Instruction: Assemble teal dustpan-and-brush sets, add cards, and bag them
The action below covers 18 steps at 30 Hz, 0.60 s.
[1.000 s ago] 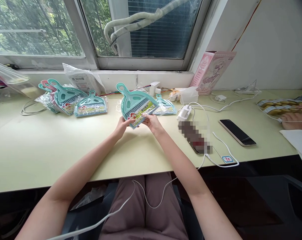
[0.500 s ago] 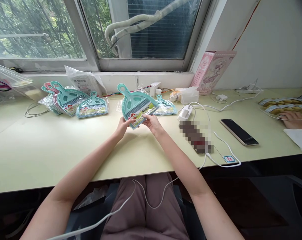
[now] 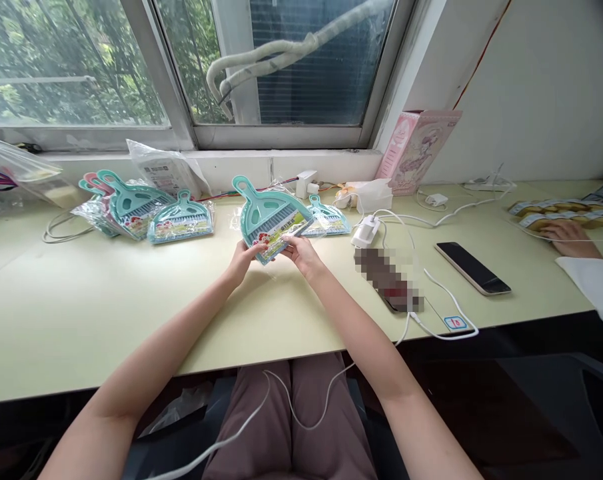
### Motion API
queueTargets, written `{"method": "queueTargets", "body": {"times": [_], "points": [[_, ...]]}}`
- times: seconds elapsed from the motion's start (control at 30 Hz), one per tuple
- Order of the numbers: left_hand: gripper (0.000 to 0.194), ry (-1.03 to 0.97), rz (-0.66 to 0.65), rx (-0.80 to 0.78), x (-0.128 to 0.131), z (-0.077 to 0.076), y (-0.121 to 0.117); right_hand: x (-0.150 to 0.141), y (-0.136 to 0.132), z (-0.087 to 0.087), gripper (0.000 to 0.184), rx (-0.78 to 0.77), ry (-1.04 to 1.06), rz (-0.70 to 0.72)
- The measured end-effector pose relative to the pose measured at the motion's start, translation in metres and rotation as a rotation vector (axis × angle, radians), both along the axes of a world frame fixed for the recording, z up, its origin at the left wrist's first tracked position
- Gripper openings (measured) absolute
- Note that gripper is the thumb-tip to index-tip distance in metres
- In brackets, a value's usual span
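Left hand (image 3: 242, 261) and right hand (image 3: 304, 256), fingers curled, both grip the lower edge of a plastic-wrapped teal dustpan (image 3: 268, 220).

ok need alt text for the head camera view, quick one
A person's left hand and right hand hold a teal dustpan-and-brush set in clear plastic wrap over a pale green desk. More wrapped sets lie at the back of the desk, and to the right are a black smartphone and another person's hand beside printed packets.
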<state>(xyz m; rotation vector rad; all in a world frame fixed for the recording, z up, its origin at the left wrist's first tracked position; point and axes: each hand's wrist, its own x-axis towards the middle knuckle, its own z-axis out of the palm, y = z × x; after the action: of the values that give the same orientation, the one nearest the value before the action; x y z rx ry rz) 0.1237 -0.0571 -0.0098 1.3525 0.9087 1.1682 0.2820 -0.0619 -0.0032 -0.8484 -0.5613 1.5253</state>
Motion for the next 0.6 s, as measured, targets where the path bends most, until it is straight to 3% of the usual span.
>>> {"method": "queueTargets", "body": {"times": [0.6], "points": [[0.048, 0.105, -0.094, -0.006, -0.004, 0.0033, -0.0003, 0.0042, 0.0041, -0.0045, 0.018, 0.043, -0.011, 0.053]]}}
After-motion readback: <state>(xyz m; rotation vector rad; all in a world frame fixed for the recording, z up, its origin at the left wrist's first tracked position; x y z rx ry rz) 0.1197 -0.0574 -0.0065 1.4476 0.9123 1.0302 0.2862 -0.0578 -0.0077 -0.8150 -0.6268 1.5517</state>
